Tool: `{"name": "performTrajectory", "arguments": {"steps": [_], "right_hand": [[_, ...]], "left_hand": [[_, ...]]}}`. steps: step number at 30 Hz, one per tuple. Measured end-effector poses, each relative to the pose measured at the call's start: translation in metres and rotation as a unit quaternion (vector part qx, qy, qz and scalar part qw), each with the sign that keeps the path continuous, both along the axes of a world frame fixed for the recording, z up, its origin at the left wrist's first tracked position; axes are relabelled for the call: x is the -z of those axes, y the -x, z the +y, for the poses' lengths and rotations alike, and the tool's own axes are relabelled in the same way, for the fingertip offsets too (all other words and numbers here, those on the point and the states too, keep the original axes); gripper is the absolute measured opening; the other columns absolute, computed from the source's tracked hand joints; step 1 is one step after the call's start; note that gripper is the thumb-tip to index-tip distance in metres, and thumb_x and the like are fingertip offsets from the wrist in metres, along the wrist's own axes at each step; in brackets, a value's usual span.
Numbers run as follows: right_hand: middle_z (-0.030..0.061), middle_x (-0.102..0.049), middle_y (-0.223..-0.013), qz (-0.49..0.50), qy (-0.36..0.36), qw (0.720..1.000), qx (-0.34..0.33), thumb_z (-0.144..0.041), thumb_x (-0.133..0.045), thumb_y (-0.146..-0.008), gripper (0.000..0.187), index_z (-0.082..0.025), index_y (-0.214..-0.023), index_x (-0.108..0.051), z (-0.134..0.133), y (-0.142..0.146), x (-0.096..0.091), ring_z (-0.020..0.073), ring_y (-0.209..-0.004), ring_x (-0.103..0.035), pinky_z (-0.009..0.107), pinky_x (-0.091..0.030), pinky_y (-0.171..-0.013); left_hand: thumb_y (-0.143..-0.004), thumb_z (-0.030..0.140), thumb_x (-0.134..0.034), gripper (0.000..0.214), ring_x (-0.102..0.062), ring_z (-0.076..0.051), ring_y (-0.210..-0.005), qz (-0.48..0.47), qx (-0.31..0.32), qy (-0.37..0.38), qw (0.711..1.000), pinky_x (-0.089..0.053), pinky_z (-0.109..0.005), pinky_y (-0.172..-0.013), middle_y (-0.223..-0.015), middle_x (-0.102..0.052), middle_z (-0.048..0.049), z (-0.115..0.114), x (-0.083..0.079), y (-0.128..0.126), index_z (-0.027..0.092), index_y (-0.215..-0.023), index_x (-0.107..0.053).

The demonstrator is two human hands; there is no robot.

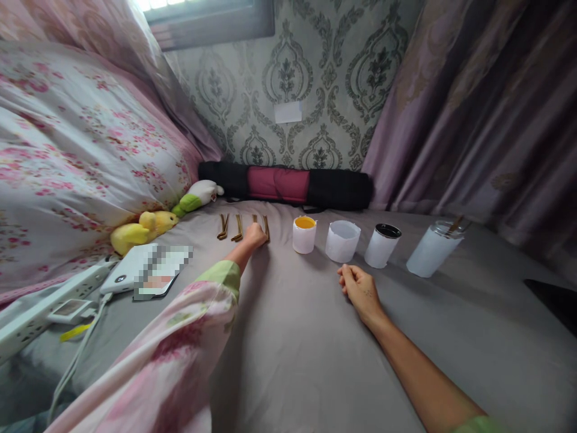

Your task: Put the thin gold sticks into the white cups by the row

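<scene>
Left hand (pixel 255 236) down at the right end of a row of brown bent strips (pixel 237 228) on the grey bed sheet (pixel 288 343); fingers hidden, can't tell if pinching one. Right hand (pixel 360 293) loosely curled just in front of translucent cup (pixel 341 245); can't tell if fingertips meet. Yellow-lined cup (pixel 304 239) left of that cup; dark-lined can (pixel 379 251), then wrapped jar (pixel 428 255) to its right.

Slim brown folded strips (pixel 238 228) lie in a row just left of the frame's middle. Right of it stand, white-wrapped, a yellow-lined cup (pixel 304 239), a wider pale cup (pixel 342 245), a dark-lined can (pixel 382 252) and a clear-rimmed jar (pixel 431 254).
</scene>
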State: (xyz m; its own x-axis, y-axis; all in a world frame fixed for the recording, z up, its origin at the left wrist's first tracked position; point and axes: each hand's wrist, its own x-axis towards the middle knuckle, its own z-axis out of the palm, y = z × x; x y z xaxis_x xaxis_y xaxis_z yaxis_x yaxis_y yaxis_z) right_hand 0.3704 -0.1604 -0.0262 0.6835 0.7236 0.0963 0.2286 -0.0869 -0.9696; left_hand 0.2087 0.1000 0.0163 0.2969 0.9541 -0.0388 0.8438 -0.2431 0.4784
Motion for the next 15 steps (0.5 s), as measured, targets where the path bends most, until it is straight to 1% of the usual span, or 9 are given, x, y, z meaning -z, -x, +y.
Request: {"name": "performTrajectory", "arguments": {"steps": [8, 11, 15], "right_hand": [[-0.0001, -0.05, -0.057, -0.005, 0.001, 1.0, -0.001, -0.055, -0.045, -0.077, 0.043, -0.014, -0.076, -0.058, -0.0004, -0.0012, 0.0028, 0.0076, -0.041, -0.043, 0.018, -0.028, -0.035], [-0.0003, -0.05, -0.058, -0.003, 0.002, 1.0, -0.003, -0.055, -0.044, -0.077, 0.043, -0.015, -0.076, -0.058, -0.0004, -0.0008, 0.0027, 0.0076, -0.042, -0.043, 0.018, -0.028, -0.035], [-0.0007, -0.049, -0.057, 0.001, 0.003, 1.0, -0.002, -0.055, -0.045, -0.077, 0.043, -0.015, -0.076, -0.058, -0.0003, -0.0007, 0.0017, 0.0074, -0.041, -0.042, 0.018, -0.029, -0.036]], "left_hand": [[-0.063, 0.01, -0.055, 0.023, -0.061, -0.022, -0.091, 0.029, 0.003, -0.005, 1.0, -0.045, -0.024, -0.075, -0.079, -0.066, -0.0149, -0.0009, -0.0015, -0.0002, 0.01, -0.083, -0.066], [-0.064, 0.011, -0.055, 0.025, -0.061, -0.023, -0.091, 0.03, 0.0, -0.002, 1.0, -0.045, -0.024, -0.075, -0.081, -0.066, -0.0156, 0.0, -0.0006, -0.0003, 0.009, -0.086, -0.066], [-0.065, 0.012, -0.054, 0.026, -0.061, -0.022, -0.09, 0.029, 0.005, 0.005, 1.0, -0.046, -0.025, -0.075, -0.081, -0.066, -0.014, 0.0006, 0.0005, 0.0, 0.01, -0.089, -0.065]]}}
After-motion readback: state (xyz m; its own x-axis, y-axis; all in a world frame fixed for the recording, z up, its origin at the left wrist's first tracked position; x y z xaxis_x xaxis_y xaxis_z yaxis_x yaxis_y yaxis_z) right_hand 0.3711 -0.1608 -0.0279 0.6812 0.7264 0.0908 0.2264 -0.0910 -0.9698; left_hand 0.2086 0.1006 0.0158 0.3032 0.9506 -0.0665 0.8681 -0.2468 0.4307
